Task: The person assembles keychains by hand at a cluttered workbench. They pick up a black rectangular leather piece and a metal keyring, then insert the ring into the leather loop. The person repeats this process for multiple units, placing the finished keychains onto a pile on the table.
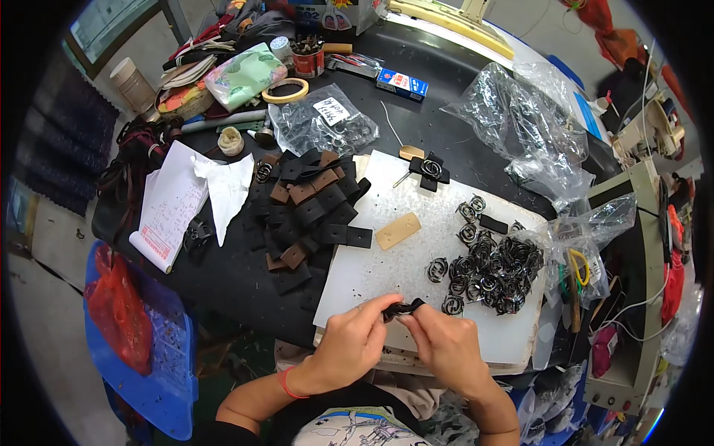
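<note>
Strap piece [402, 308], small, black and narrow, pinched between both hands at the near edge of the white work board [387, 253], low in the scene and close to the body. The left hand [349, 346] closes thumb and forefinger on its left end; the right hand [446, 343] closes its fingertips on the right end. Both grips are nearly shut on the piece, which spans the small gap between them, held above the board rather than resting on it, seemingly so that both ends can be worked at once.

Just beyond the right hand lies a heap of dark metal ring buckles [491, 271], within short reach, spilling toward a clear plastic bag [587, 230] at the right. A tan leather tab [397, 230] lies alone at mid-board. One finished-looking black cross with a ring [431, 171] sits at the far edge, set apart from the loose parts. To the left, overlapping the board's corner, a pile of black and brown strap blanks [309, 215] is stacked on the dark table [446, 97]. Farther left lie a sheet of paper [172, 204] and, beyond, a roll of tape [285, 91].
</note>
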